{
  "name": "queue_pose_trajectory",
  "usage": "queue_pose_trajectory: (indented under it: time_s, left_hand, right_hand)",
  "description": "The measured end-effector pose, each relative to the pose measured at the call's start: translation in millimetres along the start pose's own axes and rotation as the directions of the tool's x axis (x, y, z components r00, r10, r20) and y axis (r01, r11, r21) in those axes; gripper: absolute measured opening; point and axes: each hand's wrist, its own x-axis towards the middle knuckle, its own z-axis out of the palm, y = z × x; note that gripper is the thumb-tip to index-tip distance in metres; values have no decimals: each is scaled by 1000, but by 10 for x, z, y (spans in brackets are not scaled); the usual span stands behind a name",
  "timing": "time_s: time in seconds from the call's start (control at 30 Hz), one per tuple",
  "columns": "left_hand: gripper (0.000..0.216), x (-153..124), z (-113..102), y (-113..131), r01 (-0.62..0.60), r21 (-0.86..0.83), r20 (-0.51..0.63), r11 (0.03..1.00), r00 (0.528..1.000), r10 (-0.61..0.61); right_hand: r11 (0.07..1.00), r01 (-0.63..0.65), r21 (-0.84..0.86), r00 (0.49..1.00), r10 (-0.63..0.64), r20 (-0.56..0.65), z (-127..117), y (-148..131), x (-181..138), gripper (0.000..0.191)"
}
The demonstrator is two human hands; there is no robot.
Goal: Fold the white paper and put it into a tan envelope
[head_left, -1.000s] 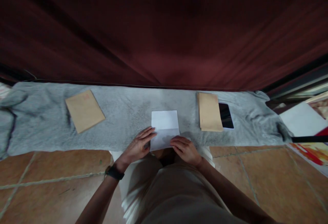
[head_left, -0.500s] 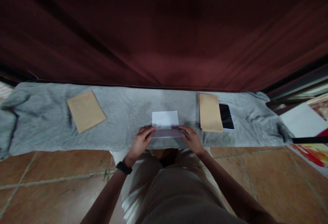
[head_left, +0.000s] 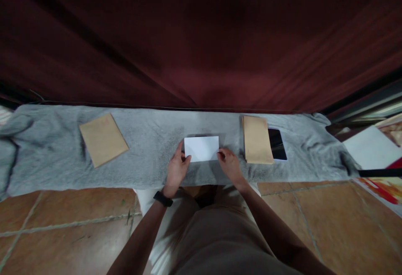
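Note:
A folded white sheet of paper (head_left: 202, 149) is held level between my two hands above the grey cloth. My left hand (head_left: 177, 168) grips its left edge, with the thumb on top at the lower left corner and the fingers behind. At the lower right corner my right hand (head_left: 230, 164) pinches the paper, fingers curled. To the right lies a stack of brown paper envelopes (head_left: 258, 141), partly on a dark-screened phone or tablet (head_left: 277, 144). Another brown envelope (head_left: 103, 140) rests at an angle on the left.
A grey plush cloth (head_left: 150, 145) covers the long narrow surface. Behind it hangs a dark red curtain (head_left: 201, 57). At the right edge are a white sheet (head_left: 373, 147), a black bar (head_left: 378, 172) and a colourful print (head_left: 381, 189). Tiled floor (head_left: 78, 233) lies below.
The lower part of the paper, raised half a second ago, is folded over, so the paper appears as one white rectangle. Both hands have shifted to its side edges.

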Motion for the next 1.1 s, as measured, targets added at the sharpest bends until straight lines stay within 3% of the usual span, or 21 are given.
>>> queue_pose_trajectory:
  time_s: [0.43,0.57,0.67,0.8,0.93,1.1]
  left_hand:
    - [64,84,24,52,46,167,90,985,994,-61]
    - [57,38,30,11,-91,238,9,967,996,91]
    - [48,-11,80,28,-274,293,-32,916,955,295]
    - [49,-90,221,115,-465,309,88,830,883,462]
    - [59,-189,367,156,-499,359,200,788,866,457]
    - [66,-247,458,127,-455,418,205,787,891,406]
  right_hand:
    - [982,16,-188,1000,-13,15,0,-125,-33,27]
    - [971,180,-155,983,-182,-1,14,-237,-81,32]
    - [947,321,-30,947,-321,9,127,-331,-79,37]
    - [946,301,120,954,-299,-35,339,-425,18,41]
    - [952,286,108,957,-288,9,466,-468,127,44]
    - [942,328,-70,941,-318,117,490,-441,153,47]
